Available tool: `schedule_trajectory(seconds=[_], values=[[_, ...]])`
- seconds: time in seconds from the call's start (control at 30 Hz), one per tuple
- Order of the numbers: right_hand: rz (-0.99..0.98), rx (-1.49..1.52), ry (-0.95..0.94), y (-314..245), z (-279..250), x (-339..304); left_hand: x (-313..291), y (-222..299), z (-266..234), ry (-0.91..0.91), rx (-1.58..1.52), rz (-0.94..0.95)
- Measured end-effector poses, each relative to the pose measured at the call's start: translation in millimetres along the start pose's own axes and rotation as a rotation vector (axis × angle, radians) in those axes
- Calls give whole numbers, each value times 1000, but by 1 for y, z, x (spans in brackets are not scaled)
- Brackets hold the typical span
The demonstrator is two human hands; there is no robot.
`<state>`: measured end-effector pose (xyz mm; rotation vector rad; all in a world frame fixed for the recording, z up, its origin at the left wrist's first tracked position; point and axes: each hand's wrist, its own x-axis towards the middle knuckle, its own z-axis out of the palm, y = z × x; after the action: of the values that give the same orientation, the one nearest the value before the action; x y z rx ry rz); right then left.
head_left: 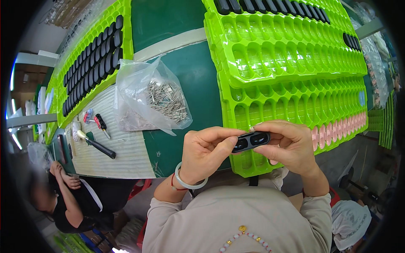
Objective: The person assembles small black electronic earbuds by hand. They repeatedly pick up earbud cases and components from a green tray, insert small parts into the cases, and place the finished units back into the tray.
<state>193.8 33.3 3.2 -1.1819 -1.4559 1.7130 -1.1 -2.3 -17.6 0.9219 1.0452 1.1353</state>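
In front of my chest, both hands hold a small black oblong case (250, 142) with two glossy oval hollows, like an earbud case. The fingers and thumb of my left hand (202, 154) pinch its left end. At the other end, my right hand (293, 145) grips it between thumb and fingers. A tiny shiny bit shows at its far edge by my right fingertips, too small to name. Below my hands lies a bright green moulded tray (270, 110) with rows of oval pockets; pink pieces (337, 130) fill some on the right.
A clear plastic bag of thin metal pins (166, 101) sits left of the trays. Screwdrivers (101, 125) and a black-handled hammer (99, 147) lie on a ribbed mat (122, 156). Another green tray holds black cases (95, 63). A person in black (80, 198) sits at left.
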Motion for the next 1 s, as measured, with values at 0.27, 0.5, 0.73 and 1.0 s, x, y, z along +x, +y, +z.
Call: schedule_trajectory(seconds=[0.27,0.5,0.73,1.0], values=[[-30,-49,9,1,-1,1,-1,-3,0,37,180,74],[-98,-79,-5,4,-2,1,-1,-6,0,46,279,117],[-16,-109,28,1,-2,1,1,-7,2,63,323,142],[8,-78,31,1,0,2,0,-8,2,74,343,162]])
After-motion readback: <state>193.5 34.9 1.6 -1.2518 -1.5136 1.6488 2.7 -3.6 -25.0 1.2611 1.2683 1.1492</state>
